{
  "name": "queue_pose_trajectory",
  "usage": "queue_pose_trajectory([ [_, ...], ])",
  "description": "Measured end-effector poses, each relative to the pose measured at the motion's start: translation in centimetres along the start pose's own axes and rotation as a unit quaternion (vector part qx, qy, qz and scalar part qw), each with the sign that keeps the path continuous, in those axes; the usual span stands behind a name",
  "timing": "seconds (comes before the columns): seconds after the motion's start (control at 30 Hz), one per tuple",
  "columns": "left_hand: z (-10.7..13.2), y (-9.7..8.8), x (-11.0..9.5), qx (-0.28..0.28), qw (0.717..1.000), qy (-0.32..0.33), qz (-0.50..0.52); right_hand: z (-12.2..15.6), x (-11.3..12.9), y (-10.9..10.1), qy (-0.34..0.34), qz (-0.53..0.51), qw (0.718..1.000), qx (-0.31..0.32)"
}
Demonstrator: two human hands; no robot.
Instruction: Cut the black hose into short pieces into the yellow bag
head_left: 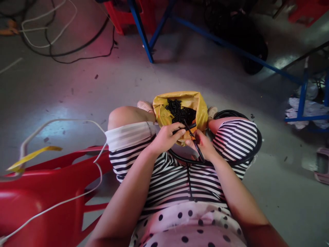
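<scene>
My left hand (168,138) is closed on a black ribbed tube (192,126), whose end juts out past the fingers over the yellow bag. In my right hand (205,146) is a pair of scissors (197,150) with black and orange handles. Their dark blades cross the tube near its end; whether they are parted is too small to tell. Below both hands the yellow bag (160,105) stands between my feet, its mouth wide, with many short black tube pieces (175,109) inside. More of the long tube (259,144) loops over my lap and around my right knee.
At the left, a red plastic chair (38,195) carries a white cable (59,205) and a yellow strip (38,156). Blue metal legs (146,41) and a red stool (123,17) stand ahead. Dark cables (84,44) lie on the floor, and white bundles (305,109) rest at right.
</scene>
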State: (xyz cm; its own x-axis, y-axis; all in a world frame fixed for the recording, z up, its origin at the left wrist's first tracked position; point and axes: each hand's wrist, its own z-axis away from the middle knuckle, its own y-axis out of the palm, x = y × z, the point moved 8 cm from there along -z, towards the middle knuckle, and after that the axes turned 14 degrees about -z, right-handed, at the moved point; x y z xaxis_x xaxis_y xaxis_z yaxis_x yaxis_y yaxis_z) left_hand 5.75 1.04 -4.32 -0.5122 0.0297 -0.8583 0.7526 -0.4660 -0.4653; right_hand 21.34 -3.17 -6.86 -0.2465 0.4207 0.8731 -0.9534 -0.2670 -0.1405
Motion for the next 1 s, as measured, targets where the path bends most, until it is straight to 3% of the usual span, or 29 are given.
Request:
queue_pose_trajectory([
  [0.4, -0.1, -0.5, 0.1, -0.006, 1.0, -0.013, 0.026, 0.3, 0.9, -0.4, -0.001, 0.017, 0.999, -0.034],
  [0.63, 0.2, 0.6, 0.3, 0.045, 0.999, -0.003, -0.004, 0.2, 0.6, 0.5, 0.019, 0.003, 1.0, 0.024],
  [1.0, 0.1, 0.4, 0.3, 0.047, 0.999, -0.001, -0.002, -0.2, -0.2, 0.5, 0.018, 0.026, 0.999, 0.007],
])
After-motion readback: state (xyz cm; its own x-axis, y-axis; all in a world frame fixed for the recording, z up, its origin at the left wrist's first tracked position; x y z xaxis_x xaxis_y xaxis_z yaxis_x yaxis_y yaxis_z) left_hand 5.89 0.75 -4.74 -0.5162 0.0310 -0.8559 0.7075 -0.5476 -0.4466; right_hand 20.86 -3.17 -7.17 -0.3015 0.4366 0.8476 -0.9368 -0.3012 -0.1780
